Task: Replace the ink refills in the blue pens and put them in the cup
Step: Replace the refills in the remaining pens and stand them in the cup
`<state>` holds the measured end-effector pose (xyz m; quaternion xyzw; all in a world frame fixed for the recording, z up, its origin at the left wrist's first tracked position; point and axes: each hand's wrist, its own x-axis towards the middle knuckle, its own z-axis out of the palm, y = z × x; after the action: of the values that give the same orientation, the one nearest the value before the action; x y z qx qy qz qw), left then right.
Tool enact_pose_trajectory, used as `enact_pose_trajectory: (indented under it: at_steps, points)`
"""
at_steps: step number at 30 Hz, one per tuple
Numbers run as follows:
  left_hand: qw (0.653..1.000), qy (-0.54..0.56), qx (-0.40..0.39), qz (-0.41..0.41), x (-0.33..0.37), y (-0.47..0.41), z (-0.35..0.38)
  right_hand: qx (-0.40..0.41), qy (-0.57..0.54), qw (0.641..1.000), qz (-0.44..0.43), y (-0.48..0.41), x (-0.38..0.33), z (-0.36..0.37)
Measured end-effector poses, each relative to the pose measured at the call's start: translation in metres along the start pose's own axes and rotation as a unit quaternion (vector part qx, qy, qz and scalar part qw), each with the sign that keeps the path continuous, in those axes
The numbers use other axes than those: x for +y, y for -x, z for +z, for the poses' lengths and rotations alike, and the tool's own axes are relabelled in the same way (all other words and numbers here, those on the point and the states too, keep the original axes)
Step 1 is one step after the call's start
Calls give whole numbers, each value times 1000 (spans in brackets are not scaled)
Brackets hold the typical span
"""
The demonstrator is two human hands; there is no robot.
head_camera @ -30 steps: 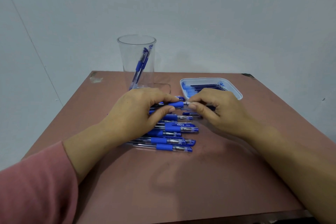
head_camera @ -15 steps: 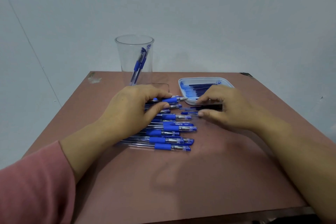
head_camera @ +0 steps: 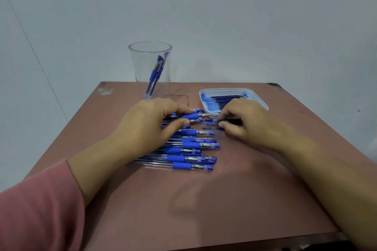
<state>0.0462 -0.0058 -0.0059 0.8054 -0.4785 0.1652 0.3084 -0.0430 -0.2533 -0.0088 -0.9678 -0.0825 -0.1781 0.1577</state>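
Note:
My left hand [head_camera: 151,128] grips a blue pen [head_camera: 190,116] at the far end of a row of several blue pens [head_camera: 191,145]; its metal tip points right, uncapped. My right hand [head_camera: 244,124] is just right of that tip, fingers curled, pinching a small clear-blue pen cap [head_camera: 211,121] low over the table. A dark slender piece shows under its fingers; I cannot tell what it is. Another cap [head_camera: 210,128] lies beside it. The clear cup [head_camera: 142,63] stands behind my left hand with two blue pens [head_camera: 156,73] inside.
A white tray [head_camera: 234,89] of blue ink refills [head_camera: 224,98] sits behind my right hand, near the table's far right. The brown table [head_camera: 204,199] ends at a front edge close to me. A pale wall stands behind the table.
My right hand has drawn away to the right from the pen in my left hand, taking the cap off; the pen's tip is now bare. My left hand has barely moved.

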Motion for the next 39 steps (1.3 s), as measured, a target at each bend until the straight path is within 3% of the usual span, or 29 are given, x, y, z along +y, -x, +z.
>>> enact_pose_trajectory:
  at_steps: [4,11,30,34,39]
  points:
    - [1000,2,-1,-3,0,0,0,48,-74,996,27,3,-2,-11]
    - [1000,3,-3,-3,0,0,1,48,-100,994,-12,4,-16,-8]
    - [998,34,35,30,6,4,7,175,-77,970,-153,4,-27,16]
    - [999,30,21,6,7,3,5,155,-95,977,-110,1,-28,16]
    - [997,-58,-38,-25,3,16,0,124,-114,984,-48,3,-25,11]
